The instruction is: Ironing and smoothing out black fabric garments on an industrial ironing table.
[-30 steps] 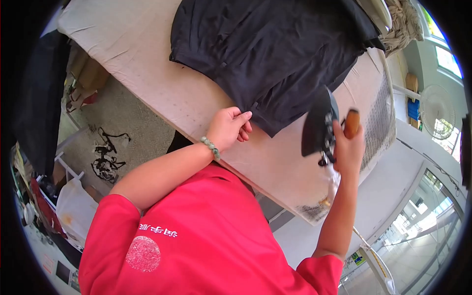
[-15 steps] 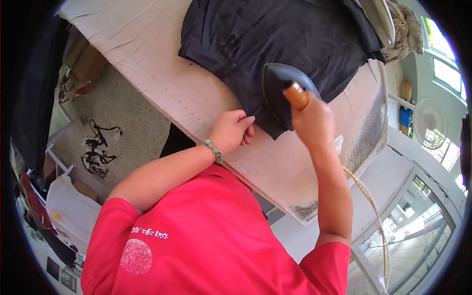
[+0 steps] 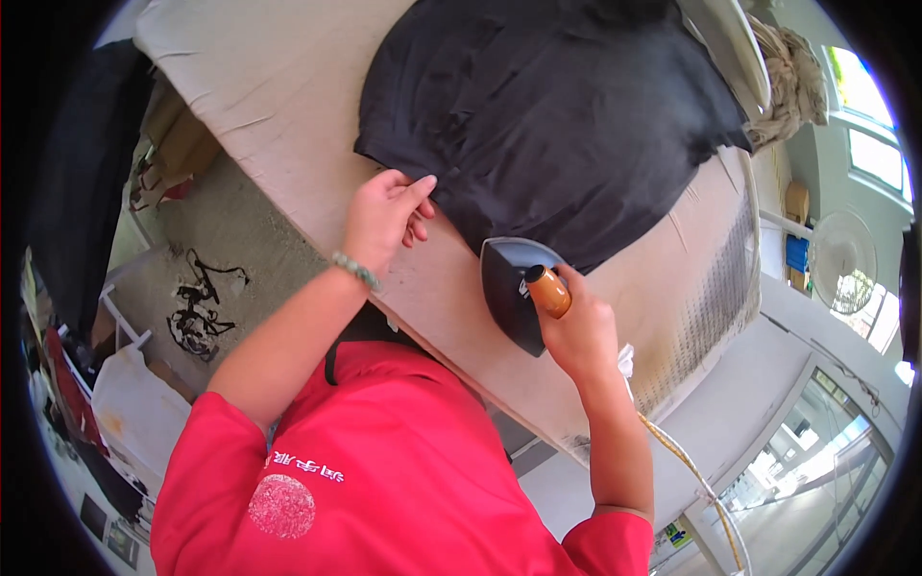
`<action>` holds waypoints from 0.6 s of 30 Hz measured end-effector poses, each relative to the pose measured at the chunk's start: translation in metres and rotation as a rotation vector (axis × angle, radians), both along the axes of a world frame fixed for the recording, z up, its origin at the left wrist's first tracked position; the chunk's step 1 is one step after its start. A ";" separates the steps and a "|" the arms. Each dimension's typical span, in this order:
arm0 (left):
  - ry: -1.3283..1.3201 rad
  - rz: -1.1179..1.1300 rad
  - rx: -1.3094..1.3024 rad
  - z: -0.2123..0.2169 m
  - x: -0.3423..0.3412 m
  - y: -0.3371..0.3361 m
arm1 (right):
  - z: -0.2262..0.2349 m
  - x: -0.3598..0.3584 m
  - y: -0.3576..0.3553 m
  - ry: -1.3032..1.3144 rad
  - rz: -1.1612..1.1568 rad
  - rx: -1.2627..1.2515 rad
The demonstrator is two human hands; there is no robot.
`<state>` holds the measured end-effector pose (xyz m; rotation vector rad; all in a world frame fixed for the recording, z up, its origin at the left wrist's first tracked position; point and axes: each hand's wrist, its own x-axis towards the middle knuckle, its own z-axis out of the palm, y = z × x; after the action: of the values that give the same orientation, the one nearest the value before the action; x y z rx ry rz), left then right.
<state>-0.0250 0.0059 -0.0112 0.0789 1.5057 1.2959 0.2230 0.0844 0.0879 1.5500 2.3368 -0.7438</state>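
Observation:
A black garment (image 3: 538, 125) lies spread over the padded, cream-covered ironing table (image 3: 259, 106). My right hand (image 3: 581, 331) is wrapped round the orange-brown handle of an iron (image 3: 509, 288). The dark, pointed iron sits at the garment's near edge, its tip toward the cloth and much of its body over the cream cover. Farther left, my left hand (image 3: 389, 216) has its thumb and fingers closed at the garment's left edge, seeming to pinch the cloth there. The fingertips partly hide that bit of edge.
A cord (image 3: 687, 470) trails from the iron off the table's right side. Brown-grey cloth (image 3: 792, 86) hangs at the far right, beyond a pale board (image 3: 740, 43). A round fan (image 3: 843, 259) stands to the right. Black straps (image 3: 202, 307) lie on the floor at left.
The iron in my right hand has moved back toward me and slightly left, to the garment's near edge. My left hand has shifted left and farther away along the garment's edge.

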 end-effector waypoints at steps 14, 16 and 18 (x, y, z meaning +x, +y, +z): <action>-0.128 -0.010 0.072 -0.001 -0.014 -0.017 | -0.003 -0.189 0.099 0.127 0.219 0.247; -0.160 0.003 0.058 -0.005 -0.013 -0.020 | -0.006 -0.198 0.100 0.084 0.195 0.322; -0.185 -0.011 0.040 -0.002 -0.015 -0.021 | -0.001 -0.195 0.093 0.075 0.368 0.321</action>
<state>-0.0395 -0.0151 -0.0136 -0.0064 1.3202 1.2884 0.0284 0.1778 0.0866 1.1529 2.7946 -0.3587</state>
